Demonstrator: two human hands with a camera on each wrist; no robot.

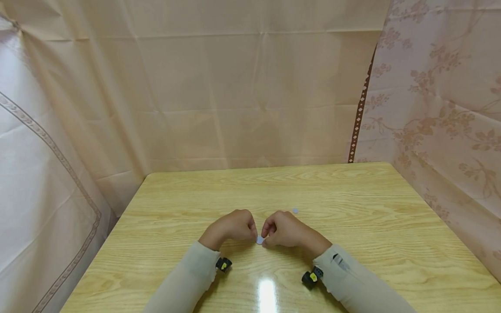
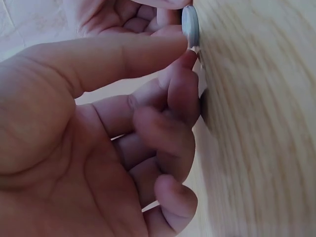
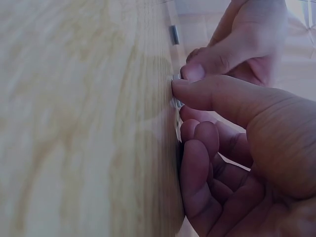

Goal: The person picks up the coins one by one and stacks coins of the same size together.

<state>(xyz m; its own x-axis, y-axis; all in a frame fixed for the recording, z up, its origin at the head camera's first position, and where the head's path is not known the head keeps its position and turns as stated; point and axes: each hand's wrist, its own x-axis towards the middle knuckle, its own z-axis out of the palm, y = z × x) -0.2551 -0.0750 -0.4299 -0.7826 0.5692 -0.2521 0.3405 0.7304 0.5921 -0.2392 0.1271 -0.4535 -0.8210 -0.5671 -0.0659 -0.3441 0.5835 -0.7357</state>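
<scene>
A small pale, light bluish-grey disc (image 1: 260, 240) lies low at the table surface between my two hands. My left hand (image 1: 237, 225) pinches its left side with thumb and index finger; in the left wrist view the thumb tip meets the disc's (image 2: 190, 27) rim and the other fingers curl loosely below. From the right, my right hand (image 1: 287, 229) pinches the same disc, its thumb laid over the edge in the right wrist view, where fingers hide most of the disc. Further back, beyond the right hand, a second pale disc (image 1: 295, 211) lies flat.
The wood-grain table (image 1: 195, 191) stretches out on all sides of the hands. Beige cloth (image 1: 242, 95) hangs behind its far edge, with patterned cloths at left and right. Each sleeved wrist carries a small black camera (image 1: 224, 264).
</scene>
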